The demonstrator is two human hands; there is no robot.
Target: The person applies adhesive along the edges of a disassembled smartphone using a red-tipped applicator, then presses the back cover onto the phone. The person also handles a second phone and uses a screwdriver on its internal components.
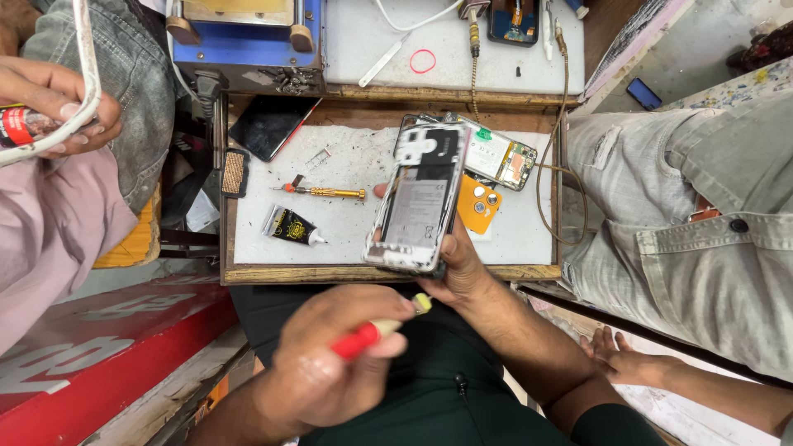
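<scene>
Head view: our right hand (459, 272) grips opened phone (417, 198) over mat's (347, 239) front edge, fingers clamped on its sides. Left hand (326, 363) fingers shut round red-handled tool (372, 333); glue tube (293, 225) near mat's front-left corner.

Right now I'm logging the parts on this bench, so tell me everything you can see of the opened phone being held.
The opened phone is a slim slab with its back cover off, showing a pale metal frame, a large grey battery in the middle and a dark and white section at the top. It is held tilted above the white work mat, upper end away from the person. The right hand grips its lower end, thumb on the right edge, a fingertip showing at the left edge. The left hand holds a red-handled tool just below it, not touching.
</scene>
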